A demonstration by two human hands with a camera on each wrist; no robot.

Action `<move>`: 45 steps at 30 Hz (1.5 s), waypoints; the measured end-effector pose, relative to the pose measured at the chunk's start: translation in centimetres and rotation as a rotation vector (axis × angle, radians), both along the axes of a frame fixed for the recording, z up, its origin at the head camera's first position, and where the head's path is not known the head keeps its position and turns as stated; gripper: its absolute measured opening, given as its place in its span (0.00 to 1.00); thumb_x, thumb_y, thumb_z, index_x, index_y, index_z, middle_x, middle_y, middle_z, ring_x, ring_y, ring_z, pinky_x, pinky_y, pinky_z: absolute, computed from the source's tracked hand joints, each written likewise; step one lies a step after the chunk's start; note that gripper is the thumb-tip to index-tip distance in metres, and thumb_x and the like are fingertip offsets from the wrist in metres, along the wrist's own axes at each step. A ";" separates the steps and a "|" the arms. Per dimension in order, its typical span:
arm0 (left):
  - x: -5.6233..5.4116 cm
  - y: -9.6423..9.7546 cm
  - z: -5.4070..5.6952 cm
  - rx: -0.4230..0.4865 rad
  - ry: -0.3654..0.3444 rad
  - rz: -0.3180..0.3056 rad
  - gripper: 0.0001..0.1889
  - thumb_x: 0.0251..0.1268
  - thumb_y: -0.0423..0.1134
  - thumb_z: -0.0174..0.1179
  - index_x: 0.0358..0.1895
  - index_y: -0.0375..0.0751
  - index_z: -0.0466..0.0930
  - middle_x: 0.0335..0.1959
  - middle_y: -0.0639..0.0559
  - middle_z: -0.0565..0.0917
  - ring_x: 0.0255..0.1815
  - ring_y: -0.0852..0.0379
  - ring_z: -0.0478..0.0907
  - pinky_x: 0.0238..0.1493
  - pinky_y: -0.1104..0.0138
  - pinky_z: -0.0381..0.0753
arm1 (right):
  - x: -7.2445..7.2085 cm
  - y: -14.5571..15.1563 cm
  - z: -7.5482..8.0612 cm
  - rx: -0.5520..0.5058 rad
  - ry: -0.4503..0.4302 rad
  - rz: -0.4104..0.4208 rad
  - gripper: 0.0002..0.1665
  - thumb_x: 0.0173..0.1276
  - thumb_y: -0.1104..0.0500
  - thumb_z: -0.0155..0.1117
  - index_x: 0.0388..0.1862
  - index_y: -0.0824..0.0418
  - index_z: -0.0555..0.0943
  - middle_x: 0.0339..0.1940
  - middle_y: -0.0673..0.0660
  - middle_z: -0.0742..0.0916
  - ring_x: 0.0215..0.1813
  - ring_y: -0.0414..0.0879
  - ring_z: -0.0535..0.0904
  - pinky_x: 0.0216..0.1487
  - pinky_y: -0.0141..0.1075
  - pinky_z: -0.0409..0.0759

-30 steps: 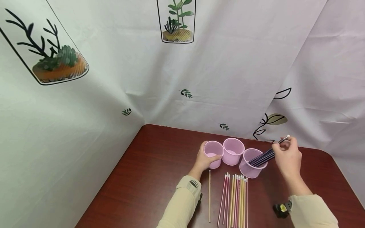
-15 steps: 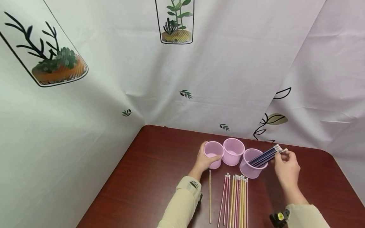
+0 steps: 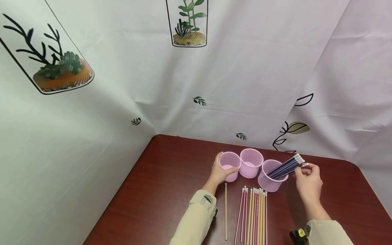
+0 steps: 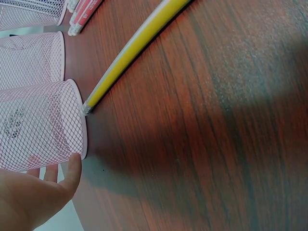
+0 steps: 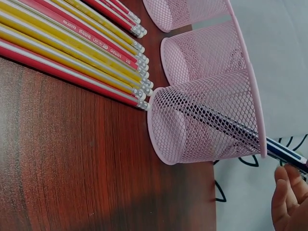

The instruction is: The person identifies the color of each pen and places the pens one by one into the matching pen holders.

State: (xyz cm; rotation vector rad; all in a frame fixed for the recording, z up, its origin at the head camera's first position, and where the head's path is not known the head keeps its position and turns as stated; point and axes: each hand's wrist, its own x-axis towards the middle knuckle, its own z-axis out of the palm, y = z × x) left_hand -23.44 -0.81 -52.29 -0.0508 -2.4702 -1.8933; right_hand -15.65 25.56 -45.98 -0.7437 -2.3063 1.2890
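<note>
Three pink mesh pencil cups stand in a row on the table. My left hand (image 3: 221,172) grips the left cup (image 3: 229,175), thumb across its front and fingers around the far side; no pencils show in it. Beside it is the middle cup (image 3: 250,170), also without pencils. The right cup (image 3: 269,183) holds several dark blue pencils (image 3: 283,168), leaning right with white erasers up. My right hand (image 3: 310,182) is at those eraser ends, thumb and fingers about the lowest pencils. The right wrist view cuts off part of this hold.
A lone yellow pencil (image 3: 226,214) lies in front of the left cup. Several red and yellow pencils (image 5: 77,38) lie side by side before the other cups, erasers toward them. Behind the dark red table (image 3: 147,204) hangs a printed white cloth (image 3: 245,85).
My right hand has come down and slightly left, and the dark pencils' eraser ends now fan out above its fingers. The left hand stays on its cup.
</note>
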 end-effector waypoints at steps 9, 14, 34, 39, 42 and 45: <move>0.0 0.1 0.2 0.002 0.015 0.001 0.50 0.36 0.40 0.77 0.67 0.41 0.59 0.59 0.41 0.71 0.57 0.44 0.69 0.58 0.53 0.67 | -0.1 -0.1 -0.4 0.077 -0.003 -0.003 0.22 0.66 0.54 0.52 0.55 0.64 0.70 0.24 0.40 0.80 0.19 0.20 0.66 0.26 0.26 0.65; 0.0 0.1 0.2 0.007 0.010 0.003 0.49 0.36 0.40 0.77 0.67 0.43 0.59 0.59 0.42 0.71 0.57 0.45 0.69 0.57 0.53 0.67 | -0.1 -0.1 -0.4 0.067 -0.006 -0.004 0.24 0.66 0.53 0.54 0.56 0.64 0.69 0.26 0.46 0.83 0.18 0.20 0.67 0.23 0.23 0.66; 0.0 0.0 -0.1 -0.014 -0.005 0.018 0.50 0.35 0.41 0.77 0.67 0.45 0.59 0.59 0.43 0.71 0.57 0.44 0.69 0.57 0.52 0.67 | 3.8 -4.6 -6.0 0.351 -0.238 0.662 0.06 0.53 0.59 0.64 0.21 0.53 0.76 0.18 0.47 0.75 0.23 0.40 0.69 0.25 0.34 0.67; 0.1 0.0 -0.1 -0.005 -0.010 0.010 0.50 0.36 0.41 0.77 0.68 0.44 0.59 0.60 0.42 0.70 0.57 0.44 0.69 0.57 0.52 0.67 | 4.0 -5.1 -7.0 0.383 -0.304 0.688 0.10 0.50 0.59 0.65 0.19 0.53 0.71 0.18 0.48 0.73 0.22 0.42 0.67 0.23 0.36 0.65; 0.0 0.0 0.0 -0.006 -0.002 0.012 0.50 0.36 0.41 0.77 0.68 0.45 0.59 0.59 0.42 0.70 0.57 0.44 0.69 0.57 0.52 0.67 | 3.9 -5.3 -7.2 0.390 -0.284 0.679 0.10 0.49 0.60 0.65 0.21 0.55 0.71 0.18 0.48 0.73 0.23 0.42 0.68 0.24 0.37 0.65; 0.1 0.0 0.0 -0.001 0.004 0.010 0.49 0.36 0.41 0.77 0.67 0.45 0.59 0.59 0.43 0.70 0.57 0.44 0.69 0.57 0.51 0.67 | 3.7 -5.5 -7.3 0.383 -0.266 0.667 0.09 0.47 0.62 0.64 0.21 0.55 0.72 0.17 0.48 0.73 0.22 0.42 0.68 0.24 0.36 0.65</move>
